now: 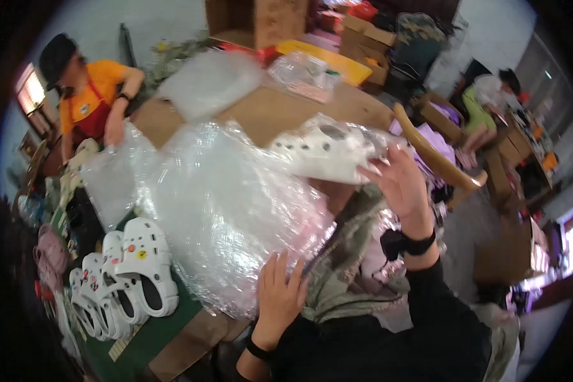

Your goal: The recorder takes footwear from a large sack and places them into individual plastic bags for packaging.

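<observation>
A white clog point(328, 153) with dark round holes, wrapped in a clear plastic bag, lies over the right end of the bag pile. My right hand point(398, 181) grips the near right end of this wrapped clog, its fingers bent over the plastic. My left hand point(280, 286) rests with fingers stretched out on the near edge of a big heap of clear plastic bags point(229, 191). Left of the heap, several white clogs point(149, 267) with colourful charms stand in a row on a green surface point(188, 325).
Across the table point(254, 118), a person in an orange shirt point(102, 83) handles clear bags. More bags point(213, 79) and a yellow tray point(337, 63) sit at the far side. A curved tan rail point(436, 149) stands right; another person point(487, 102) sits among boxes point(509, 149).
</observation>
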The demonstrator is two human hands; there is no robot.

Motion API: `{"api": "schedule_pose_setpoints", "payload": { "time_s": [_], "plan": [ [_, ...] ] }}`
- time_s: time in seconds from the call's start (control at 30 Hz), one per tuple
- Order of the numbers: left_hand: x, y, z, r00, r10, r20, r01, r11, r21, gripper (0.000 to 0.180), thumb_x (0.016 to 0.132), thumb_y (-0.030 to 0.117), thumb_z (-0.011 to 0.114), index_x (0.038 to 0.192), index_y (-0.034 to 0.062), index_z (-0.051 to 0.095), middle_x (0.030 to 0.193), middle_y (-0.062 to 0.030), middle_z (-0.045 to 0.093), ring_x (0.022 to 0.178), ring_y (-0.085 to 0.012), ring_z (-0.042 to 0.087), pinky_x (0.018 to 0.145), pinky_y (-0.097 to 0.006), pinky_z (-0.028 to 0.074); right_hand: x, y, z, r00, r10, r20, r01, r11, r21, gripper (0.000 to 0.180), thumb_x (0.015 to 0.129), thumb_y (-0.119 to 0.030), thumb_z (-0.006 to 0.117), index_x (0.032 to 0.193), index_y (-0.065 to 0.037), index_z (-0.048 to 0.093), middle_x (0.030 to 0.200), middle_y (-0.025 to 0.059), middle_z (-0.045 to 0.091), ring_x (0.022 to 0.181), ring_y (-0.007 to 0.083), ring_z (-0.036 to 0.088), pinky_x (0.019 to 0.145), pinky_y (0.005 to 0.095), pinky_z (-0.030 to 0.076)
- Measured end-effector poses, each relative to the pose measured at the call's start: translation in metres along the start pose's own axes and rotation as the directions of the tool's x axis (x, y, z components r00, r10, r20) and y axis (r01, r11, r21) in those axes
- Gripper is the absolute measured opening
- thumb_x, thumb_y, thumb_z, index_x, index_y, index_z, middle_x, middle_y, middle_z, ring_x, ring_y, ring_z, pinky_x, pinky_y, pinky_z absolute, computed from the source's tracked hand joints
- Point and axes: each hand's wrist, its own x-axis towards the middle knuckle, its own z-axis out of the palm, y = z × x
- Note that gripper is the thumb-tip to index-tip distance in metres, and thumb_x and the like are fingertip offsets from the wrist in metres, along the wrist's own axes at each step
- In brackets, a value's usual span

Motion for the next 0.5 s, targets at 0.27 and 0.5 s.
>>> {"api": "schedule_pose_setpoints", "payload": {
  "time_s": [0.27, 0.5],
  "plan": [
    [0.033, 0.035, 0.063, 0.931, 0.244, 0.270, -0.111, 0.897, -0.427, 0.044, 0.088, 0.030, 0.057, 0.131, 0.0250, 0.048, 0.133, -0.0319, 0.036, 0.119, -0.0456, 0.041, 0.098, -0.050, 0.035, -0.014, -0.075, 0.010, 0.976, -0.214, 0.045, 0.216, 0.976, -0.031, 0.005, 0.093, -0.013, 0.049, 0.094, -0.009, 0.052, 0.096, 0.0032, 0.057, 0.093, 0.0215, 0.054, 0.093, 0.0420, 0.040],
    [0.042, 0.055, 0.103, 0.929, 0.138, 0.344, -0.127, 0.990, -0.054, 0.065, 0.081, 0.042, 0.062, 0.140, 0.0339, 0.034, 0.142, -0.0347, 0.020, 0.122, -0.0550, 0.031, 0.099, -0.058, 0.029, -0.083, -0.126, 0.014, 0.750, -0.629, 0.204, 0.657, 0.743, -0.124, 0.009, 0.094, -0.008, 0.043, 0.097, -0.005, 0.051, 0.103, 0.0064, 0.058, 0.103, 0.0227, 0.053, 0.099, 0.0439, 0.038]
  ]
}}
